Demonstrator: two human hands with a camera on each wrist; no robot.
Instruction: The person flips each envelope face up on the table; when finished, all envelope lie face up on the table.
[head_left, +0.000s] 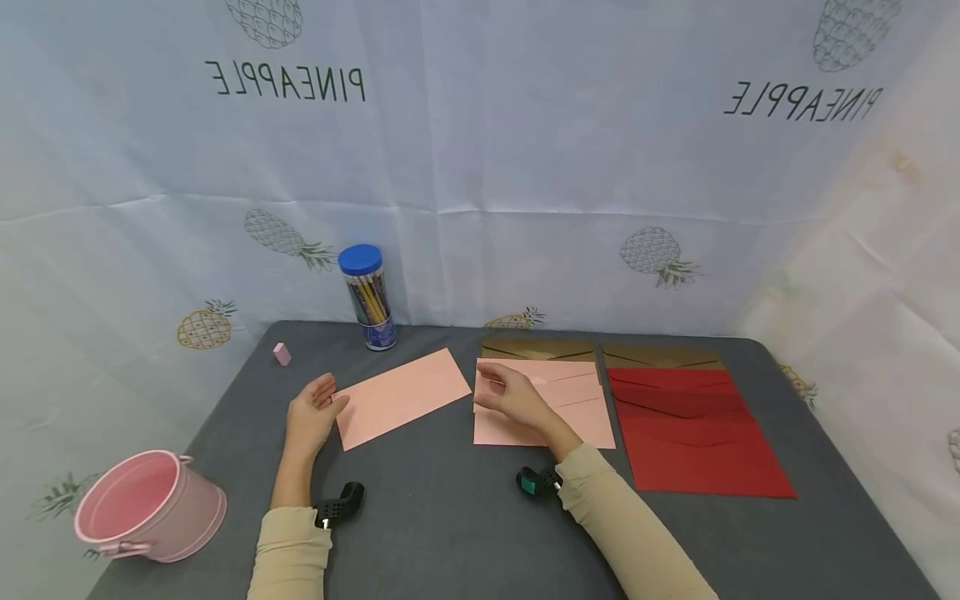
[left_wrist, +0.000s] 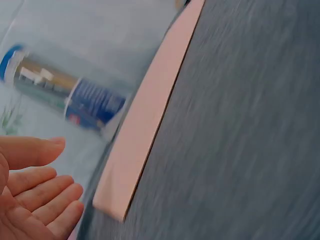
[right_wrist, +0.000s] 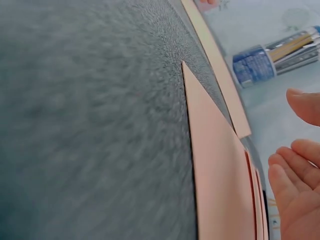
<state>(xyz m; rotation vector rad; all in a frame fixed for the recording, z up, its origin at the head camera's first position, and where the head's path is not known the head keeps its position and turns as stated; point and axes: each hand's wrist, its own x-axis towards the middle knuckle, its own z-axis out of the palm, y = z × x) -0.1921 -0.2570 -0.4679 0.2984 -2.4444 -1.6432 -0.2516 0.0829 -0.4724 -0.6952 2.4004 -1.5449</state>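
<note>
A single pink envelope (head_left: 405, 396) lies slanted on the dark grey table. At its left end is my left hand (head_left: 309, 418), fingers relaxed and nothing held; in the left wrist view the palm and straight fingers (left_wrist: 42, 200) show beside the envelope's end. My right hand (head_left: 517, 400) hovers over a stack of pink envelopes (head_left: 555, 429), its fingers loosely bent and holding nothing. From the right wrist view, the thumb and fingers stand apart above the pink stack (right_wrist: 220, 165). Brown envelopes (head_left: 536, 348) peek out behind the pink ones.
Red envelopes (head_left: 697, 442) overlap at the right, with another brown envelope (head_left: 660, 357) behind. A clear jar of pencils with a blue lid (head_left: 367, 296) stands at the back. A small pink eraser (head_left: 282, 354) lies at the back left; a pink bucket (head_left: 153, 508) stands front left.
</note>
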